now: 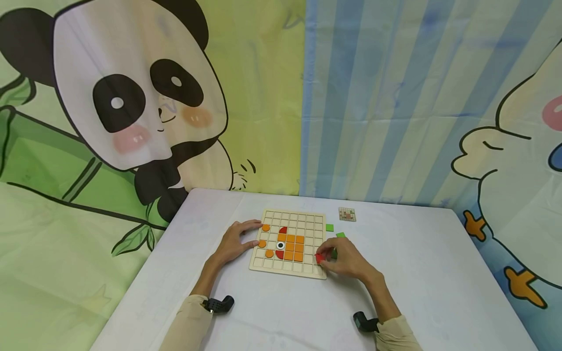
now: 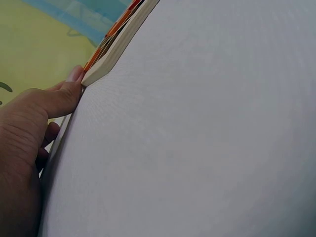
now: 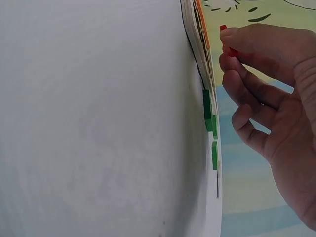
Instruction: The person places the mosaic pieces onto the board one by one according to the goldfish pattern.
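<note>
A pale wooden grid board (image 1: 287,271) lies on the white table, its raised cells partly filled with flat tiles. Orange square tiles (image 1: 289,247) form a block with a white-and-black eye tile (image 1: 280,245) beside them. Red quarter-round tiles (image 1: 279,254) sit above and below the eye. My left hand (image 1: 234,241) rests at the board's left edge, thumb and forefinger spread apart, the thumb tip touching the rim. Between thumb and fingertips, my right hand (image 1: 348,258) pinches a small red tile (image 3: 232,52) over the board's right edge. Its full outline is hidden by the fingers.
Orange round tiles (image 1: 266,227) lie in the left columns of the board. Green square tiles (image 1: 330,227) lie on the table right of the board, some partly behind my right hand. A small patterned card (image 1: 347,214) lies farther back. Printed curtains stand behind the table.
</note>
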### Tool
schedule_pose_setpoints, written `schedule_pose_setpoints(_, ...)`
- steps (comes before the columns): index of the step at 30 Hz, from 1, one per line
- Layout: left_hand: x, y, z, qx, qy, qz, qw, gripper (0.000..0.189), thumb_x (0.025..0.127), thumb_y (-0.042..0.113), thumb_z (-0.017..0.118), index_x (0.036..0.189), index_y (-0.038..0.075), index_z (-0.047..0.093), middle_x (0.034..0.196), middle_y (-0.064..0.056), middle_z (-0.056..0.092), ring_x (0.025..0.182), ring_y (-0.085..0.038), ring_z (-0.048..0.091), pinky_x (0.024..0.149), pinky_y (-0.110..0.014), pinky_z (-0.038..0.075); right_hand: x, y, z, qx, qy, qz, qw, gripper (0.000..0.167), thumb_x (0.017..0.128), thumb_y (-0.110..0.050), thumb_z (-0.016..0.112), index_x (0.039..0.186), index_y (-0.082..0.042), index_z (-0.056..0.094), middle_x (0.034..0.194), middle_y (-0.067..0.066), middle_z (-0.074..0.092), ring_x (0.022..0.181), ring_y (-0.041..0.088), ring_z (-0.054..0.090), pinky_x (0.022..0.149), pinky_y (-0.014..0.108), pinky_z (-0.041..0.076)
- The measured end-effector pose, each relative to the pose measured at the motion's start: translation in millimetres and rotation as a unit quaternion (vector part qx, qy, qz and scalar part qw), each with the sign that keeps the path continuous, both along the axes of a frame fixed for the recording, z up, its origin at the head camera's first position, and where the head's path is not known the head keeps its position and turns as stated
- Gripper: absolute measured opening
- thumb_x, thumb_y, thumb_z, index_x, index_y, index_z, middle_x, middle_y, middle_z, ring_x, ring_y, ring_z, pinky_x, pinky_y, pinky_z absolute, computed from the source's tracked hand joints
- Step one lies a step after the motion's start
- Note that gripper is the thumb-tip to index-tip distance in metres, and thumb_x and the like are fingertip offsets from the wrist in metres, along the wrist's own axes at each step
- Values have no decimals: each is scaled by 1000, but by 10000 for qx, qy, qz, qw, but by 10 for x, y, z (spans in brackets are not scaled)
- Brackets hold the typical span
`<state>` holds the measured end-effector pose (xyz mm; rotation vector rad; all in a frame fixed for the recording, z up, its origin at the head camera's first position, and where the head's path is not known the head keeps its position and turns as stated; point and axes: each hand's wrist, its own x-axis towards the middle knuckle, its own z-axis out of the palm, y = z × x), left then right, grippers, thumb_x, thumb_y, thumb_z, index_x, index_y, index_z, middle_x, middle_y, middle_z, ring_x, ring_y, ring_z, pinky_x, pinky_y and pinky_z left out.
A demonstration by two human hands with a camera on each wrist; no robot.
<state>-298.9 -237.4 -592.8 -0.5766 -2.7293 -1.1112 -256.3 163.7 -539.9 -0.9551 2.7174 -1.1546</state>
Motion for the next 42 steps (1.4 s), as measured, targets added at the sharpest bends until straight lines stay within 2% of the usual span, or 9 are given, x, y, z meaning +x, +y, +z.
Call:
schedule_pose_setpoints(7,-11,-2,-7,-3,-11,-3,10000,59,92,30,89,148,24,70,157,4,66,138,-24,62,106,-46,45,-35,-92,-42,-139,-142,-36,9998,6,98,-10,82,101,-8,87,90,-3,81,75,4,64,71,25,57)
schedule_pose_setpoints(10,-12,-4,-8,4,-30,9,10000,58,92,29,89,147,25,70,157,4,66,135,-24,62,105,-47,45,-44,-135,-58,-181,-346,-205,9990,8,99,-11,81,101,-7,87,89,-3,82,74,3,62,70,22,55)
schedule_pose_setpoints(16,-7,4,0,47,-3,-32,10000,58,92,27,89,148,23,70,157,2,66,143,-26,61,111,-51,44,-35,-199,-63,-252,-581,-268,9976,10,98,-15,82,98,-7,88,84,-5,81,68,3,60,66,21,53)
schedule_pose_setpoints(20,-6,4,-1,45,23,-39,10000,59,92,27,89,148,23,70,157,1,66,144,-28,61,112,-52,43,-22,-215,-62,-124,-469,-381,9981,7,97,-15,84,94,-9,87,78,-8,76,67,4,58,64,21,51)
schedule_pose_setpoints(25,-11,-6,-7,102,-35,-43,9999,58,93,26,88,148,23,70,158,1,65,147,-28,59,120,-55,40,-24,-211,-76,116,-241,-577,9980,4,93,-15,88,93,-11,86,76,-9,70,67,5,55,63,21,48)
schedule_pose_setpoints(31,-8,-15,-11,123,-75,-42,9999,58,93,26,88,148,24,70,158,2,65,149,-27,59,121,-54,38,-8,-205,-48,75,-179,-461,9987,16,87,-11,93,100,-6,86,86,-5,75,72,5,59,68,21,52)
schedule_pose_setpoints(34,-3,-10,-9,114,-2,-52,9999,58,93,26,89,148,23,70,158,1,65,147,-28,60,118,-53,40,-6,-207,-38,77,-155,-382,9991,14,88,-10,91,100,-6,86,86,-5,76,73,5,58,68,22,52)
schedule_pose_setpoints(39,-3,0,-21,9,166,-11,9999,59,92,28,89,148,23,70,157,1,66,137,-26,64,104,-46,45,-19,-217,-55,121,-96,-336,9993,10,90,-8,90,98,-8,86,86,-6,75,73,5,57,69,22,51)
schedule_pose_setpoints(42,-9,2,-27,7,177,-10,9998,58,92,28,89,147,23,70,157,1,66,137,-26,64,104,-45,45,-31,-227,-66,132,-48,-291,9995,9,89,-8,90,98,-8,86,85,-6,75,72,4,57,69,22,52)
